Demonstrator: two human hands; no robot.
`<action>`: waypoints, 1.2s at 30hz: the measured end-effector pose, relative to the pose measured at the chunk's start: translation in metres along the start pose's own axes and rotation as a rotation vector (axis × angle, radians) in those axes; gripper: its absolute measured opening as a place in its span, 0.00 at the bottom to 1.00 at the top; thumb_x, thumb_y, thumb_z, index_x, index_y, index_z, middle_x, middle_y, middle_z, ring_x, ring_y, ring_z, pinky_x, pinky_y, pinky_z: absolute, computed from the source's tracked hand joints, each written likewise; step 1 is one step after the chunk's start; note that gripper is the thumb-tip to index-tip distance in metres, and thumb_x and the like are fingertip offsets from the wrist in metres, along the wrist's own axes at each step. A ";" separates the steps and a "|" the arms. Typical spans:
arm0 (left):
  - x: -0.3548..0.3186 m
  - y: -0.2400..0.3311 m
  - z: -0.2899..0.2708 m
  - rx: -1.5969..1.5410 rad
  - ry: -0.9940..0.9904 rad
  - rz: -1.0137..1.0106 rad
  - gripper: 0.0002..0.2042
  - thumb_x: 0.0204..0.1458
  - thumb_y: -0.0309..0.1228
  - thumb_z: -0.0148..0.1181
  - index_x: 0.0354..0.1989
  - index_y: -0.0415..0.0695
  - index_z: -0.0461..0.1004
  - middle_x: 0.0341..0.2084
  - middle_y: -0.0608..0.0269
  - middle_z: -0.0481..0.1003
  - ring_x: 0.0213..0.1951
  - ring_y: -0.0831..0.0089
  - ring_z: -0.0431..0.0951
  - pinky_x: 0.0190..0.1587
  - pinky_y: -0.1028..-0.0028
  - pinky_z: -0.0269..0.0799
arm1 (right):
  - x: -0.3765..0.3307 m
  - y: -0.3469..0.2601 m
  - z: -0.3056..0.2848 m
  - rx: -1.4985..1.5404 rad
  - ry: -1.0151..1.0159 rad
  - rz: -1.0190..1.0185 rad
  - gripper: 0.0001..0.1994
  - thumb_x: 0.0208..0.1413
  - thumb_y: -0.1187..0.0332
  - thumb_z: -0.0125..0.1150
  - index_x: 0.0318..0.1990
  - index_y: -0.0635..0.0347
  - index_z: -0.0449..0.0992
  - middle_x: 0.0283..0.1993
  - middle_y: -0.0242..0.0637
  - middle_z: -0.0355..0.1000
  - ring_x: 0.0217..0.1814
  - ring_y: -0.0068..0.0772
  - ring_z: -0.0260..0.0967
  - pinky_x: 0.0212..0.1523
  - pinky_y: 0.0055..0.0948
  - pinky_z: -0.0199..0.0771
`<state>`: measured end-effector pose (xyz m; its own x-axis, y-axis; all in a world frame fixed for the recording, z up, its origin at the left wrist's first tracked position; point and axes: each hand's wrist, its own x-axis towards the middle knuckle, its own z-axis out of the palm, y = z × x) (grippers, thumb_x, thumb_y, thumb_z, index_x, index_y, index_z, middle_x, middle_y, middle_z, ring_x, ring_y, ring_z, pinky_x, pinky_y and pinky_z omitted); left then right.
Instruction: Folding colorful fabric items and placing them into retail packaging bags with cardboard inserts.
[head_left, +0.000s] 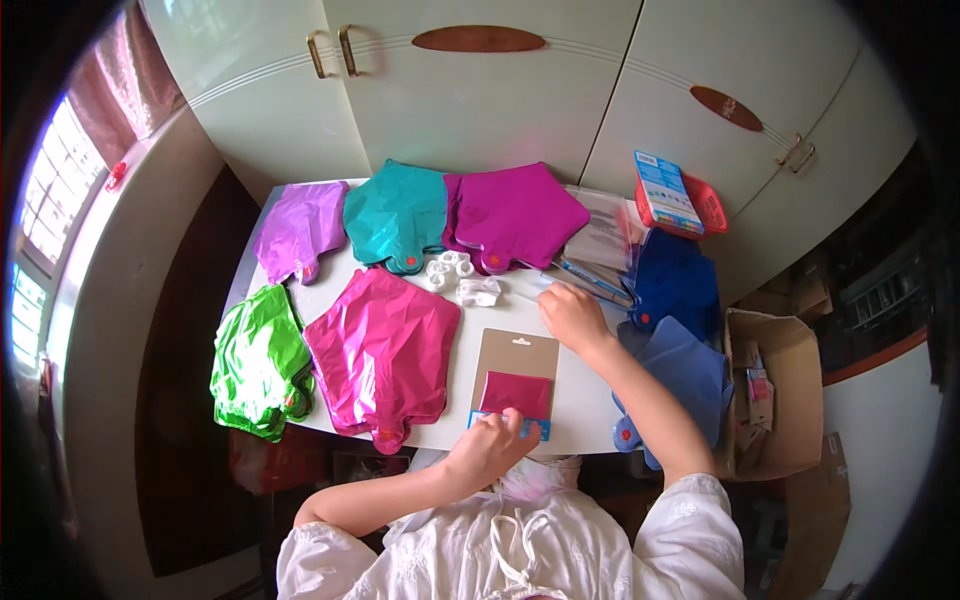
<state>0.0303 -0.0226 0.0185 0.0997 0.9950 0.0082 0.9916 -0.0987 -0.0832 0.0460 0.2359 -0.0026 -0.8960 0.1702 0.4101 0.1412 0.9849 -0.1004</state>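
Home room, likely bedroom: cream wardrobe (470, 90) with brass handles (331, 52), curtained window (45, 200), small white counter (575, 385), cardboard box (775, 390) on floor.

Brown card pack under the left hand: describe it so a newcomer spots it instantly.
On the white table in front of the cream cabinets, look at the near edge, just right of the big pink foil balloon. The brown card pack lies flat there, the left hand at its bottom edge. It is the only flat cardboard rectangle, with a folded magenta piece on it.
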 end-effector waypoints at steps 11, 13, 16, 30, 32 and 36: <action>0.006 0.003 -0.004 0.174 0.000 0.066 0.20 0.51 0.32 0.48 0.54 0.41 0.65 0.38 0.45 0.72 0.29 0.61 0.76 0.29 0.73 0.72 | 0.013 0.054 -0.030 0.025 0.173 0.108 0.05 0.45 0.72 0.56 0.31 0.57 0.75 0.33 0.38 0.70 0.40 0.42 0.71 0.40 0.41 0.72; 0.006 0.004 0.006 0.184 0.032 0.070 0.22 0.50 0.32 0.49 0.54 0.39 0.64 0.38 0.42 0.72 0.33 0.57 0.77 0.33 0.70 0.74 | 0.024 0.090 -0.056 -0.125 0.222 0.135 0.12 0.44 0.75 0.55 0.39 0.58 0.73 0.38 0.40 0.70 0.45 0.45 0.69 0.44 0.43 0.69; 0.008 0.011 0.010 0.217 0.008 0.069 0.22 0.50 0.31 0.49 0.55 0.38 0.64 0.38 0.39 0.73 0.37 0.52 0.77 0.36 0.67 0.75 | 0.022 0.153 -0.079 -0.229 0.221 0.266 0.19 0.43 0.75 0.55 0.47 0.59 0.69 0.46 0.44 0.69 0.50 0.48 0.66 0.48 0.42 0.68; 0.008 0.012 0.016 0.118 0.079 -0.008 0.22 0.44 0.33 0.55 0.50 0.41 0.63 0.36 0.37 0.73 0.40 0.48 0.75 0.39 0.65 0.75 | -0.031 0.023 -0.063 0.064 -0.375 0.067 0.07 0.48 0.66 0.56 0.29 0.59 0.73 0.30 0.40 0.72 0.34 0.45 0.73 0.34 0.40 0.75; 0.008 0.011 0.015 0.108 0.105 0.008 0.23 0.44 0.33 0.55 0.50 0.41 0.63 0.37 0.37 0.72 0.40 0.49 0.75 0.39 0.64 0.75 | -0.046 0.022 -0.055 0.014 -0.439 0.062 0.06 0.47 0.67 0.56 0.29 0.60 0.72 0.30 0.41 0.72 0.34 0.45 0.74 0.34 0.40 0.75; 0.009 0.009 0.012 0.135 0.181 0.009 0.16 0.49 0.32 0.51 0.46 0.41 0.66 0.31 0.42 0.74 0.35 0.53 0.77 0.39 0.65 0.74 | -0.053 0.024 -0.034 -0.018 -0.357 0.115 0.05 0.47 0.70 0.55 0.30 0.61 0.71 0.31 0.42 0.72 0.34 0.46 0.74 0.33 0.41 0.76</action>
<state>0.0395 -0.0148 0.0060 0.1340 0.9737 0.1844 0.9718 -0.0927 -0.2167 0.1114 0.2518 0.0040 -0.9638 0.2609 0.0545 0.2539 0.9609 -0.1104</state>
